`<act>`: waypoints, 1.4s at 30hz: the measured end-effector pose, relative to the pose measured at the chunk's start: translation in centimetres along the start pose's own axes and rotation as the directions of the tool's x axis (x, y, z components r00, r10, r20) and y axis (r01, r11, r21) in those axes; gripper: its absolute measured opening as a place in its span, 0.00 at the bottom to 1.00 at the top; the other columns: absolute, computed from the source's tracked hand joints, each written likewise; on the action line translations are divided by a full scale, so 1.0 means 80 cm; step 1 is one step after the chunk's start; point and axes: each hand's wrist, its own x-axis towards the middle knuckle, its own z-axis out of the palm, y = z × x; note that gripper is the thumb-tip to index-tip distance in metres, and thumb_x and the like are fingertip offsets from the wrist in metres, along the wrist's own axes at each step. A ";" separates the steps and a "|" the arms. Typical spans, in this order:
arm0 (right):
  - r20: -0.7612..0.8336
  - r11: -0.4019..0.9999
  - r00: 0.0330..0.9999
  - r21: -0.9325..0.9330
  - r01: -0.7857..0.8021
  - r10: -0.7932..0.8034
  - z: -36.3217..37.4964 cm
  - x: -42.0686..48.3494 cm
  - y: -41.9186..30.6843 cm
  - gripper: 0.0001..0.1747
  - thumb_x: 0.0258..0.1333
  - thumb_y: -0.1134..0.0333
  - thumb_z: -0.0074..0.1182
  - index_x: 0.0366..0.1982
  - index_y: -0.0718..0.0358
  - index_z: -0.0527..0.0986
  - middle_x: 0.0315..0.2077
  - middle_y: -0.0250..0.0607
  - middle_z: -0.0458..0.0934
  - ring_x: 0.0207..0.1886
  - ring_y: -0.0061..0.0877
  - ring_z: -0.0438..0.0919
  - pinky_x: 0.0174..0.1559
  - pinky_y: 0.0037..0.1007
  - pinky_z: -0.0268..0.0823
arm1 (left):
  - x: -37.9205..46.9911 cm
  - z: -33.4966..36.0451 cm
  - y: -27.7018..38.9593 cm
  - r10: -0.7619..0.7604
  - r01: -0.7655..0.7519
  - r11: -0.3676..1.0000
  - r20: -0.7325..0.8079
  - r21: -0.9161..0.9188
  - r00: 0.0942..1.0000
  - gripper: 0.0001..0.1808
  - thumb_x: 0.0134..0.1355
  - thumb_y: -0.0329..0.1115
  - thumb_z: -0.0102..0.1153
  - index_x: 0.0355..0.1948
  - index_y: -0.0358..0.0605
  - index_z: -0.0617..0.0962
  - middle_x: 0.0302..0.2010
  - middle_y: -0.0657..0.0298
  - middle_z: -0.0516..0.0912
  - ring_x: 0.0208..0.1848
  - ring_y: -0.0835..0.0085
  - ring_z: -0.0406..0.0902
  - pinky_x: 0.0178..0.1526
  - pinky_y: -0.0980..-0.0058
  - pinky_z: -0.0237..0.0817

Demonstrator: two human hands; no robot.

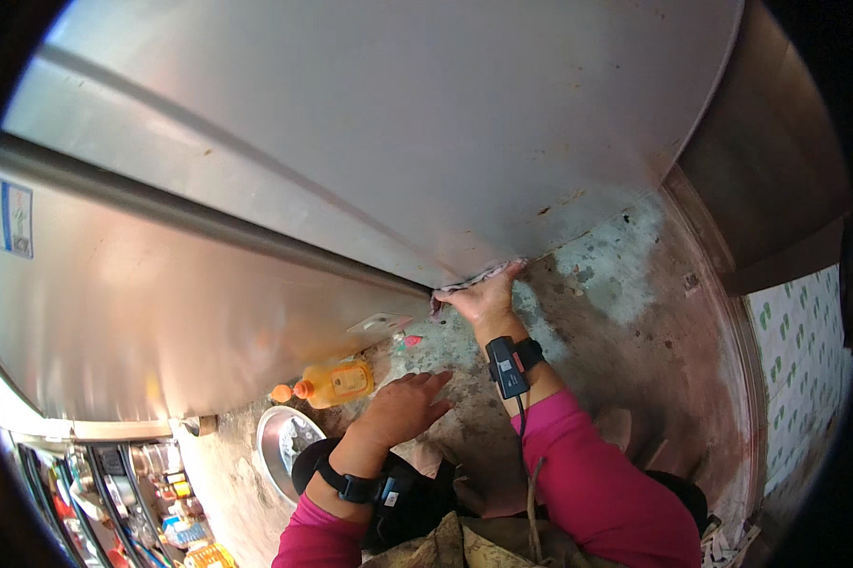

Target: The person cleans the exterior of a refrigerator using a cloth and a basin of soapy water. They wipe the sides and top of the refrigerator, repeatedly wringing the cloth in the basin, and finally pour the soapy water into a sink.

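Observation:
My right hand (pixel 486 295) presses a crumpled, wet-looking cloth (pixel 437 307) against the bottom edge of a large stainless-steel cabinet (pixel 426 135). Most of the cloth is hidden by the palm and fingers. Empty and with its fingers apart, my left hand (pixel 405 405) hovers over the floor in front of my knees. Just left of it is a yellow bottle (pixel 337 383) with an orange cap, close to the cabinet's base. A metal basin (pixel 266 444) with sudsy-looking contents sits on the floor beyond my left wrist.
Stained concrete floor (pixel 604 284) runs along the cabinet. At right stand a dark panel (pixel 767 142) and a wall with leaf-patterned tiles (pixel 795 355). Shelves (pixel 107 483) crowded with bottles and packages fill the lower left. A small pink-red scrap (pixel 413 341) lies near the cabinet.

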 end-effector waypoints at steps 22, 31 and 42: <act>-0.039 0.988 0.999 0.153 -0.017 0.023 0.038 -0.009 -0.011 0.47 0.55 0.29 0.17 0.67 0.53 0.48 0.69 0.40 0.42 0.71 0.42 0.36 0.64 0.59 0.20 | 0.011 -0.009 0.006 -0.029 0.029 0.999 0.027 -0.016 0.999 0.27 0.60 0.47 0.53 0.56 0.44 0.70 0.43 0.49 0.79 0.45 0.51 0.76 0.48 0.61 0.68; 0.049 0.926 0.926 -0.038 0.377 -0.375 0.038 -0.001 -0.101 0.44 0.58 0.33 0.27 0.68 0.50 0.43 0.69 0.36 0.39 0.72 0.36 0.36 0.65 0.51 0.17 | -0.006 -0.018 0.002 -0.082 0.082 0.996 0.014 0.021 0.997 0.28 0.62 0.51 0.50 0.58 0.46 0.69 0.45 0.49 0.79 0.49 0.52 0.75 0.49 0.60 0.67; -0.028 0.586 0.737 -0.628 0.513 -0.675 -0.012 0.013 -0.250 0.52 0.54 0.31 0.39 0.69 0.52 0.38 0.70 0.36 0.37 0.71 0.29 0.38 0.68 0.41 0.27 | 0.013 -0.008 0.006 -0.013 0.011 1.000 0.053 0.029 0.999 0.26 0.61 0.50 0.51 0.56 0.47 0.70 0.44 0.50 0.80 0.46 0.52 0.77 0.47 0.60 0.69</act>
